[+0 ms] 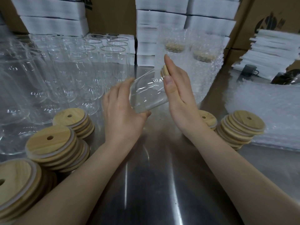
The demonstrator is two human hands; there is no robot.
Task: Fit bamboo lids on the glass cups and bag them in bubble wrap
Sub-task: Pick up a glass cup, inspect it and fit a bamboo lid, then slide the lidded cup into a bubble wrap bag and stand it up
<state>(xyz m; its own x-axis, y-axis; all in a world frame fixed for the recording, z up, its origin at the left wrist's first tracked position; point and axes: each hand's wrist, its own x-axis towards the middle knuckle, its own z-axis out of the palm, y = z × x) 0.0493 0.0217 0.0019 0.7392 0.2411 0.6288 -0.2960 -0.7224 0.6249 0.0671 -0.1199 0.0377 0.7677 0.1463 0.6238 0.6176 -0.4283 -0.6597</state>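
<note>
A clear glass cup [148, 93] was held in the air above a steel table [154, 176], tilted so that its mouth pointed up and to the right. A bamboo lid [163, 71] sat on the mouth, seen edge-on. The left hand [123, 111] gripped the base end of the cup, its fingers curled round the glass and the thumb underneath. The right hand [178, 88] was flat, its fingers straight and together, with the palm pressed against the top of the lid.

Stacks of bamboo lids [50, 143], each lid with a small round hole, stood on the table to the left of the left forearm. Another stack of lids [241, 129] stood to the right of the right forearm, and a single lid [207, 118] showed just behind the right wrist. Many empty glass cups [65, 70] stood upright in rows at the far left of the table. Beyond the hands stood two lidded cups in bubble wrap bags [191, 59]. A pile of flat bubble wrap [267, 111] lay at the right, touching the right lid stack. Stacks of white sheets [53, 18] and cardboard boxes [267, 17] filled the background, with a dark mug [248, 72] at the far right.
</note>
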